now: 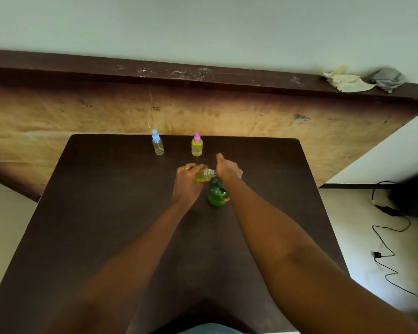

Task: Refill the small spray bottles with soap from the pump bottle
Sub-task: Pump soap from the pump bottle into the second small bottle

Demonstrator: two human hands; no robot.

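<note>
Left hand [188, 183] grips a tilted, yellow-filled uncapped bottle [205, 175] against the green pump bottle [217, 194]; right hand [228, 170] presses its pump. Beyond: empty blue-capped bottle [157, 143], full pink-capped bottle [197, 144].

Dark table [106, 213]: 2 spray bottles [158, 146], pump bottle [217, 195]

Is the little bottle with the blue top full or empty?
Empty, it seems. The blue-topped bottle looks clear all the way down, while the pink-topped bottle beside it is filled with yellow soap.

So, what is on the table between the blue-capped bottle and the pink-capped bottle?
Nothing: the head view shows only bare dark table between the blue-capped bottle and the pink-capped bottle.
</note>
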